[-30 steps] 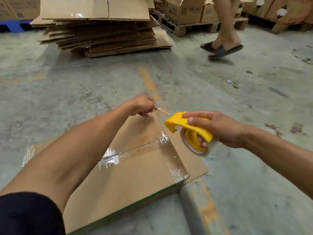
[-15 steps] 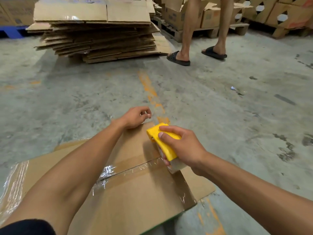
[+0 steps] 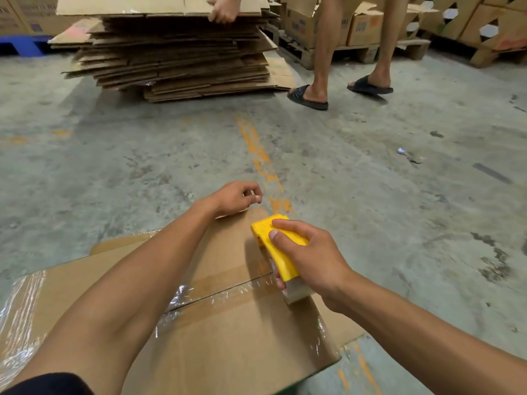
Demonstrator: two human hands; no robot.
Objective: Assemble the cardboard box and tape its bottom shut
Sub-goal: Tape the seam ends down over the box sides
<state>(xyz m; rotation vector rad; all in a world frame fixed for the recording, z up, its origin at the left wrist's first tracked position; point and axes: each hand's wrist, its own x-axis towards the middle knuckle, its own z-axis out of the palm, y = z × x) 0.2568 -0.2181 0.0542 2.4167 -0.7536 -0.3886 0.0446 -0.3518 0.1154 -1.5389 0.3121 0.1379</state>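
Observation:
A brown cardboard box (image 3: 242, 337) lies bottom up on the concrete floor in front of me, its two flaps meeting along a seam covered with clear tape (image 3: 228, 295). My right hand (image 3: 310, 258) grips a yellow tape dispenser (image 3: 278, 246) and presses it on the box near the right end of the seam. My left hand (image 3: 235, 196) rests curled at the box's far edge, thumb and fingers pinched together; I cannot tell whether it holds a tape end. More clear tape (image 3: 20, 317) wraps the box's left side.
A tall stack of flattened cardboard (image 3: 176, 61) stands on the floor ahead. Another person in black sandals (image 3: 306, 96) stands to its right with a hand (image 3: 224, 10) on the top sheet. Pallets with boxes (image 3: 356, 29) line the back. An orange line (image 3: 256, 155) runs along the floor.
My right hand brought the dispenser down from the air onto the box and drew it toward me. My left hand stayed at the far edge. The other person stepped up to the stack.

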